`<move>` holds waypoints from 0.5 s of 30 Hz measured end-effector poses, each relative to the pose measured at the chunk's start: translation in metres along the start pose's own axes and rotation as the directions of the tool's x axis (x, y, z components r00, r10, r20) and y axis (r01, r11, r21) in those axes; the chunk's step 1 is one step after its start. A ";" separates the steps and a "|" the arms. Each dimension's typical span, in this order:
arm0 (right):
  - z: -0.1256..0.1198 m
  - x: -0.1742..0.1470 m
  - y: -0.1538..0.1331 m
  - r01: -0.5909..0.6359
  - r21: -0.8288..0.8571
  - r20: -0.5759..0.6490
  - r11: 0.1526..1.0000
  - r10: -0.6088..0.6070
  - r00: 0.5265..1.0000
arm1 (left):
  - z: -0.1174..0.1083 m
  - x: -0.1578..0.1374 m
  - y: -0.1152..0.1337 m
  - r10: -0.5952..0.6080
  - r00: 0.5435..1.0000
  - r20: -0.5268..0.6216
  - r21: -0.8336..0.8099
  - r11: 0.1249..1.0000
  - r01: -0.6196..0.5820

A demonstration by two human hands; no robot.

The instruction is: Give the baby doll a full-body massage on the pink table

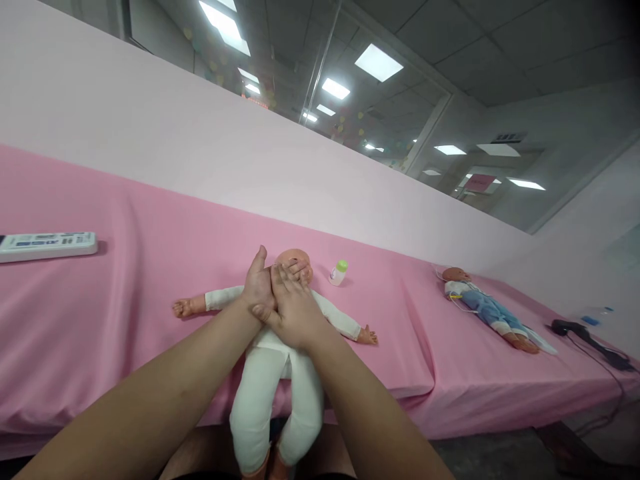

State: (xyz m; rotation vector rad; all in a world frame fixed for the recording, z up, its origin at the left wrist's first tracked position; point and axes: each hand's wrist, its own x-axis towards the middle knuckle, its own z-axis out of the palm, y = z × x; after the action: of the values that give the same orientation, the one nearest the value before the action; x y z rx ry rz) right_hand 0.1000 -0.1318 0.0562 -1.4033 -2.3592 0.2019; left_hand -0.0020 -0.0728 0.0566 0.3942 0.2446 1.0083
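Observation:
A baby doll [263, 393] in white clothes lies on its back on the pink cloth, arms spread and legs toward me. Over its upper chest and near its chin, my two hands are laid together. My left hand [260, 283] has its thumb stuck out, and its fingers are partly hidden by the other hand. Across it lies my right hand [297, 308], flat with fingers stretched toward the doll's head [293, 255]. Neither hand grips anything. The hands cover the doll's chest and part of its face. A small bottle [339, 273] with a green cap stands right of the head.
A long white device [50, 247] with printed labels lies at the left. At the right, another doll [495, 310] in blue trousers lies with thin tubing around it. Beyond it is a black corded object [593, 340]. A pink wall [200, 153] with windows borders the pink-covered table [165, 233].

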 end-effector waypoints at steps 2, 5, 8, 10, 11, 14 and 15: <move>-0.001 -0.003 0.010 -0.032 -0.030 -0.014 0.999 0.032 0.999 | 0.001 0.000 0.001 -0.003 1.000 0.003 -0.014 1.000 0.003; 0.001 -0.023 0.006 -0.091 -0.033 0.001 0.995 0.091 0.996 | -0.004 0.001 0.007 0.071 0.997 -0.038 0.005 0.997 -0.071; 0.005 -0.045 -0.017 -0.067 0.007 0.047 0.998 0.066 0.997 | -0.009 0.002 0.011 0.122 0.991 -0.056 0.030 0.992 -0.121; 0.006 -0.049 -0.031 -0.016 0.045 0.053 0.999 0.013 0.999 | -0.008 0.001 0.009 0.093 0.996 -0.010 0.043 0.995 -0.092; 0.005 -0.047 -0.035 0.004 0.060 0.044 0.998 -0.007 0.999 | -0.006 0.001 0.005 0.069 0.998 0.010 0.051 0.996 -0.069; 0.000 -0.031 -0.025 0.029 0.072 -0.011 0.997 -0.029 1.000 | 0.005 0.001 -0.012 0.042 0.999 -0.006 0.075 0.996 -0.041; -0.003 -0.026 -0.016 0.027 0.068 -0.032 0.997 -0.025 0.999 | 0.008 0.000 -0.019 0.051 0.998 -0.030 0.094 0.994 -0.048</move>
State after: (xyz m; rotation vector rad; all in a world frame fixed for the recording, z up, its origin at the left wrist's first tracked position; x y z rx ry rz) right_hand 0.0992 -0.1629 0.0572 -1.3340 -2.3213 0.2492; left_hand 0.0157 -0.0830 0.0558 0.4713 0.3134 1.0554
